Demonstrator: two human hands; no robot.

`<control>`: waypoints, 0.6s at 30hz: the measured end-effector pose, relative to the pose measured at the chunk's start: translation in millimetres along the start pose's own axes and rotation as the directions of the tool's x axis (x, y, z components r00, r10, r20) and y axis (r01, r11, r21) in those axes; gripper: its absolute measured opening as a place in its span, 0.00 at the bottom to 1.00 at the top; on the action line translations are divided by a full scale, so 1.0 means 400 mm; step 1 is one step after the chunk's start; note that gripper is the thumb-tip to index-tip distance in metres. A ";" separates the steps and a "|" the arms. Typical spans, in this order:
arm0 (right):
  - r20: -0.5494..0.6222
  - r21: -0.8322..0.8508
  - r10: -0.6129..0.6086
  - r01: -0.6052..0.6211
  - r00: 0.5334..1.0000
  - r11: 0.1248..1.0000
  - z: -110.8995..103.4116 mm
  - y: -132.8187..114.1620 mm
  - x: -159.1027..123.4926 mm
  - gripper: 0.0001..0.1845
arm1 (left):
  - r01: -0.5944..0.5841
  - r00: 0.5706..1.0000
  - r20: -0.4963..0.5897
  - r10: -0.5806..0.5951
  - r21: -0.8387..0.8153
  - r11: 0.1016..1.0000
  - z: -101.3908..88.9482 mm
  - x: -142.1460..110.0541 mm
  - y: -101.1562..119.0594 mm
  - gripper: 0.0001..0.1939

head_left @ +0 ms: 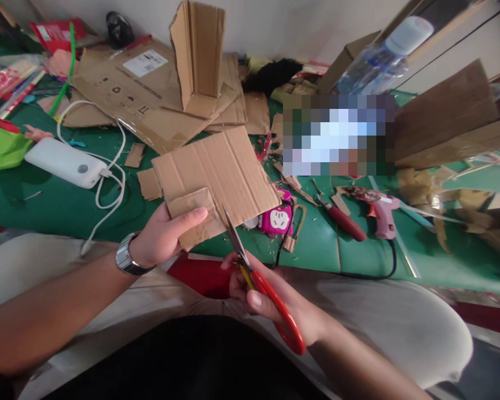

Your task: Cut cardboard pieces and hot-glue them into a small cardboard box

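A: How far has the cut in the cardboard sheet point(229, 161) got?

B: Barely along, by the look of it. The sheet is one broad piece, and past the tip of the scissors point(235, 238) no slit shows. Whether the blades have bitten into the near edge is hard to tell.

A: And how are the hands placed?

B: The left hand point(166, 230) pinches the sheet at its near side, thumb laid over a smaller cardboard piece point(191, 201) there. The right hand point(287, 291) is wrapped around the handles of the scissors, which point up beside that smaller piece.

A: Is the sheet lying down?

B: It looks held up over the near edge of the worktop point(62, 205), though how much lift it has is unclear.

A: What seems finished, then?

B: A folded cardboard form point(204, 61) stands among the flat cardboard point(112, 89) behind, its creases made, and scraps lie about. The smaller piece overlaps the sheet; whether it is joined to it does not show. The glue gun point(385, 216) lies out of the hands, to the right.
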State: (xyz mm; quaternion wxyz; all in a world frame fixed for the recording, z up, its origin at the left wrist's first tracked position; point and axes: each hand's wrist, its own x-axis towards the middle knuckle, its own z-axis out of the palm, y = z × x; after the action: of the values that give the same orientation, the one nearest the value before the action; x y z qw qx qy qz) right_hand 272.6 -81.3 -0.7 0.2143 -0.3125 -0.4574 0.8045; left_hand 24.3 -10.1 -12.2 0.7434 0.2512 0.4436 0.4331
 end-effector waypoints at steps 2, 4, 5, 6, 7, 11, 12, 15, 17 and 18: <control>-0.001 0.017 0.008 -0.008 1.000 1.000 0.001 0.003 0.001 0.34 | -0.011 1.000 -0.023 0.012 0.039 0.999 0.001 0.000 0.001 0.17; 0.004 0.055 0.003 -0.004 1.000 0.998 0.004 0.007 0.003 0.33 | -0.020 0.999 -0.029 0.022 0.070 0.997 0.002 0.000 0.003 0.18; 0.000 0.080 0.008 -0.008 1.000 0.997 0.007 0.010 0.004 0.32 | -0.028 0.999 -0.032 0.030 0.077 0.997 0.003 0.001 0.003 0.18; -0.010 0.112 0.021 -0.020 1.000 0.993 0.010 0.014 0.004 0.32 | -0.035 0.999 -0.037 0.037 0.077 0.996 0.005 0.002 0.003 0.18; -0.027 0.153 0.039 -0.035 0.999 0.988 0.013 0.017 0.005 0.32 | -0.036 0.998 -0.043 0.039 0.071 0.997 0.006 0.003 0.003 0.18; -0.055 0.347 0.119 -0.093 0.991 0.933 0.025 0.032 0.004 0.29 | -0.025 0.995 -0.094 0.026 0.008 1.000 0.017 0.008 0.004 0.18; -0.049 0.378 0.120 -0.093 0.992 0.921 0.026 0.036 0.002 0.28 | -0.018 0.994 -0.106 0.015 -0.028 0.999 0.021 0.009 0.006 0.18; -0.023 0.411 0.085 -0.068 0.996 0.909 0.026 0.047 -0.003 0.31 | -0.001 0.994 -0.106 -0.011 -0.113 0.994 0.028 0.009 0.018 0.17; 0.005 0.405 0.056 -0.053 0.998 0.913 0.024 0.052 -0.006 0.35 | 0.013 0.997 -0.080 -0.023 -0.133 0.991 0.028 0.007 0.026 0.16; 0.020 0.403 0.045 -0.049 0.999 0.914 0.023 0.053 -0.007 0.37 | 0.022 0.997 -0.065 -0.031 -0.141 0.990 0.025 0.006 0.030 0.16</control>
State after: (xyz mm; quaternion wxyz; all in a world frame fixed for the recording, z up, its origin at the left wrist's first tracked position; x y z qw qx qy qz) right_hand 266.9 -98.8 -14.6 0.2522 -0.2683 -0.2752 0.8881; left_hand 28.6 -1.9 0.8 0.7497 0.1777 0.4400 0.4613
